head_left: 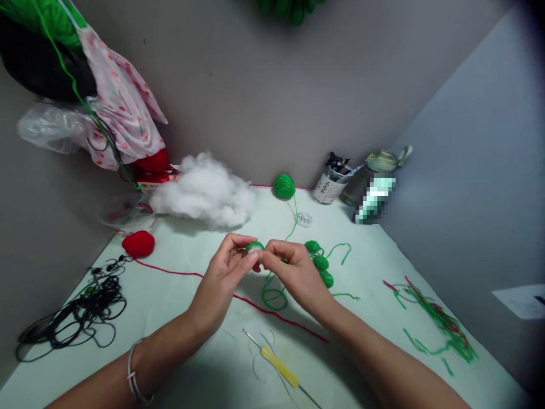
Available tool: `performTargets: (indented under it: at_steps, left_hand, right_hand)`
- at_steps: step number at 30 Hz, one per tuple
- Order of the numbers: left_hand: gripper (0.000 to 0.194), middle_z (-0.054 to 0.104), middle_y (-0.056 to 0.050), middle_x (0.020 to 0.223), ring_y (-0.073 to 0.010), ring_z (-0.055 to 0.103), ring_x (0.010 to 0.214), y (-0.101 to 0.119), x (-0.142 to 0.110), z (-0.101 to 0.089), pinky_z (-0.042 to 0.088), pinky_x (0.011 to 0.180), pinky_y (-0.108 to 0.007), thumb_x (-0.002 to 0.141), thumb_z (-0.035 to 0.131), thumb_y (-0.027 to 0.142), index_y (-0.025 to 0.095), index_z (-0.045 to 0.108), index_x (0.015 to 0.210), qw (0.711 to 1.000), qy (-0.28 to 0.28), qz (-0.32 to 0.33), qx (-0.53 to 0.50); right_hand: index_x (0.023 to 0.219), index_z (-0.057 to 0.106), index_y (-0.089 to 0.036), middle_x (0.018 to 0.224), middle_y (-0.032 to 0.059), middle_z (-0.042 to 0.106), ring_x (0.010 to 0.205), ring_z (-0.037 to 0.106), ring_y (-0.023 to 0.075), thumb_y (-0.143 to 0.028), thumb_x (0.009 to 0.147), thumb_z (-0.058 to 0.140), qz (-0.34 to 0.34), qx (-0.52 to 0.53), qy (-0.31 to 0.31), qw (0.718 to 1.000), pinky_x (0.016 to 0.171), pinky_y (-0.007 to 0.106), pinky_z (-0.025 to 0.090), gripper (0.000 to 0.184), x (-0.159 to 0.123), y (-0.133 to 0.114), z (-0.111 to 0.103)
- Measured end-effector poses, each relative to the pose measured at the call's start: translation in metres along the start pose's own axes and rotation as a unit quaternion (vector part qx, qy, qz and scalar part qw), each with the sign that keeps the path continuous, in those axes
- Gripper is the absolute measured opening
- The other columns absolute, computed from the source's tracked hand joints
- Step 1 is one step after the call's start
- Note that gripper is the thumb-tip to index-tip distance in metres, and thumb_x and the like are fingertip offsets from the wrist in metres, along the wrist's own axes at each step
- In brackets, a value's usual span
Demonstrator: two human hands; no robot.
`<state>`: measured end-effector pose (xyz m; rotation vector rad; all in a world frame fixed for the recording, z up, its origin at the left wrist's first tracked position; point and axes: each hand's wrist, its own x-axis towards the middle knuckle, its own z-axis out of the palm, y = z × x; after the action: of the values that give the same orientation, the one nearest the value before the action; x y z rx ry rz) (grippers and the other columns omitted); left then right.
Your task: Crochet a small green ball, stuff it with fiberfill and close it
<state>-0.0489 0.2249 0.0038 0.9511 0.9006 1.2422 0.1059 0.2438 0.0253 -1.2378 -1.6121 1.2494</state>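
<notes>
Between my two hands is a small green crocheted piece [255, 246] with white stuffing showing at its opening. My left hand [227, 264] grips it with thumb and fingers. My right hand [293, 267] pinches at its right side; whether the fingertips hold the piece's edge or stuffing cannot be made out. Several finished-looking green crocheted balls [320, 262] lie just beyond my right hand. Below my hands rests a crochet hook with a yellow handle [279, 366]. Green yarn [275, 298] loops on the table and runs up to a green yarn ball [284, 186].
White fluffy stuffing [204, 193] is heaped at the back left. A red yarn ball [138, 244] trails a strand across the table. Tangled black cord [96, 309] lies left, green and red yarn scraps [443, 324] right. A pen cup [330, 184] and a phone-like object [374, 199] stand behind.
</notes>
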Motion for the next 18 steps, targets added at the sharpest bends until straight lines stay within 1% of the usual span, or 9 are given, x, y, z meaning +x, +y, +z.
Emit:
performTargets:
  at_steps: [3, 5, 7, 10, 12, 13, 15, 17, 18]
  left_hand:
    - [0.023, 0.066, 0.002, 0.086, -0.0142, 0.062, 0.085, -0.002, 0.003, -0.002, 0.047, 0.086, -0.030, 0.092, 0.078, 0.033, 0.022, 0.065, 0.108, 1.000, -0.003, 0.011, -0.007]
    - [0.023, 0.065, 0.003, 0.084, -0.0146, 0.062, 0.083, -0.003, 0.005, -0.004, 0.047, 0.085, -0.030, 0.092, 0.077, 0.032, 0.022, 0.064, 0.108, 1.000, 0.000, 0.008, -0.013]
    - [0.019, 0.064, 0.003, 0.081, -0.0146, 0.060, 0.080, -0.005, 0.006, -0.005, 0.046, 0.082, -0.030, 0.090, 0.076, 0.029, 0.022, 0.064, 0.103, 1.000, 0.014, 0.010, -0.004]
    - [0.010, 0.062, 0.002, 0.082, -0.0145, 0.056, 0.077, -0.010, 0.007, -0.006, 0.043, 0.074, -0.029, 0.084, 0.072, 0.020, 0.021, 0.063, 0.089, 0.998, 0.058, 0.018, 0.036]
    - [0.008, 0.061, 0.002, 0.081, -0.0145, 0.053, 0.075, -0.013, 0.008, -0.006, 0.041, 0.069, -0.029, 0.081, 0.070, 0.018, 0.020, 0.063, 0.085, 0.995, 0.079, 0.013, 0.054]
    - [0.008, 0.061, 0.002, 0.080, -0.0144, 0.052, 0.073, -0.014, 0.009, -0.006, 0.040, 0.068, -0.028, 0.081, 0.070, 0.018, 0.020, 0.063, 0.085, 0.995, 0.084, 0.004, 0.051]
    - [0.011, 0.062, 0.002, 0.080, -0.0137, 0.053, 0.073, -0.013, 0.010, -0.006, 0.040, 0.067, -0.028, 0.081, 0.072, 0.021, 0.020, 0.063, 0.087, 0.996, 0.086, -0.023, 0.028]
    - [0.015, 0.061, 0.003, 0.079, -0.0132, 0.055, 0.073, -0.009, 0.010, -0.006, 0.042, 0.070, -0.028, 0.082, 0.075, 0.024, 0.020, 0.064, 0.092, 0.996, 0.071, -0.045, 0.000]
    - [0.017, 0.061, 0.003, 0.078, -0.0131, 0.056, 0.074, -0.005, 0.010, -0.006, 0.044, 0.073, -0.028, 0.084, 0.077, 0.026, 0.020, 0.065, 0.095, 0.997, 0.055, -0.050, -0.009]
  right_hand:
    - [0.070, 0.060, -0.019, 0.069, -0.0021, 0.054, 0.070, 0.047, 0.0134, -0.045, 0.095, 0.058, -0.009, 0.019, -0.021, 1.000, 0.067, 0.027, 0.037, 0.036, -0.002, -0.004, -0.003]
    - [0.076, 0.059, -0.020, 0.074, -0.0010, 0.056, 0.072, 0.049, 0.0141, -0.043, 0.099, 0.052, -0.017, -0.001, -0.040, 0.999, 0.068, 0.027, 0.038, 0.033, -0.007, -0.007, -0.001]
    - [0.078, 0.055, -0.021, 0.072, -0.0016, 0.053, 0.068, 0.045, 0.0138, -0.038, 0.101, 0.046, -0.026, -0.064, -0.047, 0.997, 0.065, 0.027, 0.034, 0.029, -0.014, -0.008, 0.005]
    - [0.083, 0.050, -0.022, 0.064, -0.0044, 0.041, 0.057, 0.031, 0.0129, -0.030, 0.100, 0.041, -0.055, -0.189, -0.037, 0.980, 0.060, 0.030, 0.024, 0.021, -0.025, -0.004, 0.021]
    - [0.087, 0.051, -0.022, 0.064, -0.0046, 0.039, 0.056, 0.026, 0.0129, -0.026, 0.099, 0.039, -0.070, -0.223, -0.037, 0.972, 0.060, 0.031, 0.020, 0.017, -0.027, 0.002, 0.030]
    - [0.087, 0.051, -0.022, 0.065, -0.0043, 0.040, 0.056, 0.027, 0.0130, -0.025, 0.098, 0.039, -0.070, -0.221, -0.036, 0.972, 0.060, 0.031, 0.020, 0.016, -0.026, 0.005, 0.032]
    - [0.084, 0.051, -0.022, 0.067, -0.0032, 0.043, 0.059, 0.033, 0.0129, -0.027, 0.097, 0.042, -0.054, -0.171, -0.030, 0.983, 0.061, 0.030, 0.022, 0.017, -0.020, 0.010, 0.031]
    - [0.077, 0.051, -0.022, 0.068, -0.0033, 0.045, 0.062, 0.037, 0.0124, -0.034, 0.097, 0.049, -0.027, -0.077, -0.029, 0.996, 0.061, 0.027, 0.026, 0.024, -0.013, 0.012, 0.025]
    - [0.074, 0.053, -0.021, 0.067, -0.0038, 0.044, 0.063, 0.037, 0.0119, -0.039, 0.096, 0.053, -0.011, -0.025, -0.029, 0.999, 0.061, 0.026, 0.028, 0.028, -0.010, 0.012, 0.022]
